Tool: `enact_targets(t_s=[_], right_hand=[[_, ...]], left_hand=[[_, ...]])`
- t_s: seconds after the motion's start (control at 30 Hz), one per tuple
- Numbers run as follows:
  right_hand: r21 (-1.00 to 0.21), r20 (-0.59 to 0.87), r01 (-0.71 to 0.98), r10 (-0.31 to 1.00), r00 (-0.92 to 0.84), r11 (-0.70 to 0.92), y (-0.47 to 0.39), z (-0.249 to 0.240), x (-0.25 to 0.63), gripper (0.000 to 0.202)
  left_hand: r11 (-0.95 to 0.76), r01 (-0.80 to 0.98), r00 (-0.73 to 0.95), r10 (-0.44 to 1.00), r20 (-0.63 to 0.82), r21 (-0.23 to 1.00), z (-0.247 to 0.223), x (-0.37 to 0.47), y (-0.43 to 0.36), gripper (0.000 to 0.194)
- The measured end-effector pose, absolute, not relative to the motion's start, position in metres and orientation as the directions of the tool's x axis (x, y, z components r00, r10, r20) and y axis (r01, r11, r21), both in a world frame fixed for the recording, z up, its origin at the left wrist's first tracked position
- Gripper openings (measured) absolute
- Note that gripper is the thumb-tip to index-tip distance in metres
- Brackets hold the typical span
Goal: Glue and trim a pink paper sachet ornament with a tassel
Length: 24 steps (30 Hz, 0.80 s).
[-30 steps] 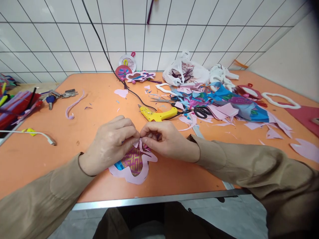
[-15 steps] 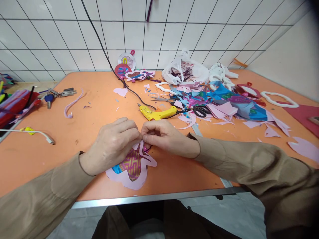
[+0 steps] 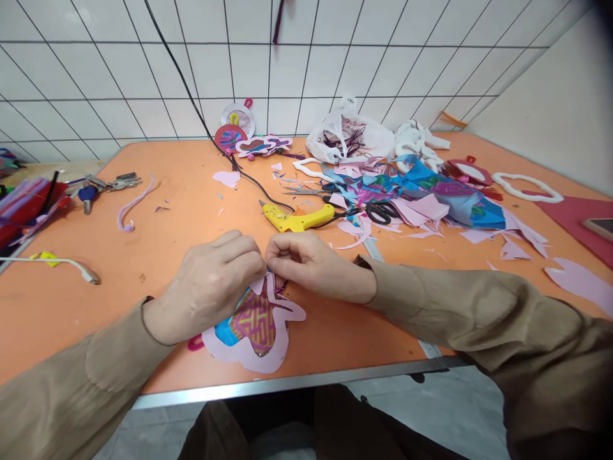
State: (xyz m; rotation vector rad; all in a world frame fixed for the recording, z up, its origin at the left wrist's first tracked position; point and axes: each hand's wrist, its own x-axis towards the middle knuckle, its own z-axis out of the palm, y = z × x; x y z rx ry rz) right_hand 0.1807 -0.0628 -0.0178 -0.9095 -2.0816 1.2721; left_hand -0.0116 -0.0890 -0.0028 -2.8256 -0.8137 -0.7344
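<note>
White tiles (image 3: 249, 70) back my orange worktop (image 3: 119, 268), scraps (image 3: 421, 211) heaped to its right; a flat thing (image 3: 601, 227) is cut off at far right. My left hand (image 3: 211, 281) partly hides the pink-edged ornament (image 3: 256, 319), gripping its top; it lies just below both hands. My right hand (image 3: 320, 271) pinches closed there, on what I cannot tell

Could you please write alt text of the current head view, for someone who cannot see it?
A person's left hand and right hand pinch close together at the upper edge of a pink-bordered craft piece on an orange table. A yellow glue gun lies beyond them, with colourful scraps spread to the right and keys at the left.
</note>
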Motion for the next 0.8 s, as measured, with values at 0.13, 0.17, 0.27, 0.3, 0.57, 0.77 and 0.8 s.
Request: enact_targets(t_s=[0.13, 0.17, 0.27, 0.3, 0.57, 0.77, 0.8], right_hand=[[-0.896, 0.113, 0.275, 0.778, -0.618, 0.348, -0.0635, -0.0182, 0.1800, 0.014], [-0.894, 0.116, 0.277, 0.779, -0.616, 0.352, -0.0638, -0.0182, 0.1799, 0.014], [-0.884, 0.123, 0.290, 0.781, -0.613, 0.367, -0.0645, -0.0181, 0.1797, 0.015], [-0.880, 0.125, 0.295, 0.780, -0.613, 0.372, -0.0645, -0.0181, 0.1797, 0.015], [-0.869, 0.164, 0.281, 0.773, -0.613, 0.407, -0.0630, -0.0213, 0.1799, 0.015], [-0.877, 0.169, 0.273, 0.785, -0.596, 0.396, -0.0640, -0.0231, 0.1791, 0.014], [-0.879, 0.171, 0.267, 0.782, -0.599, 0.396, -0.0642, -0.0231, 0.1790, 0.014]], left_hand=[[-0.853, 0.521, 0.738, 0.462, 0.492, 0.020, -0.0023, -0.0126, -0.0892, 0.022], [-0.855, 0.518, 0.739, 0.460, 0.492, 0.021, -0.0018, -0.0127, -0.0892, 0.022], [-0.864, 0.504, 0.748, 0.450, 0.488, 0.024, 0.0001, -0.0126, -0.0891, 0.021], [-0.867, 0.498, 0.751, 0.447, 0.487, 0.027, 0.0007, -0.0125, -0.0892, 0.020], [-0.871, 0.487, 0.749, 0.454, 0.483, 0.064, 0.0028, -0.0127, -0.0905, 0.018], [-0.854, 0.506, 0.716, 0.495, 0.492, 0.122, -0.0003, -0.0142, -0.0873, 0.011], [-0.859, 0.500, 0.723, 0.486, 0.491, 0.115, -0.0011, -0.0142, -0.0867, 0.012]])
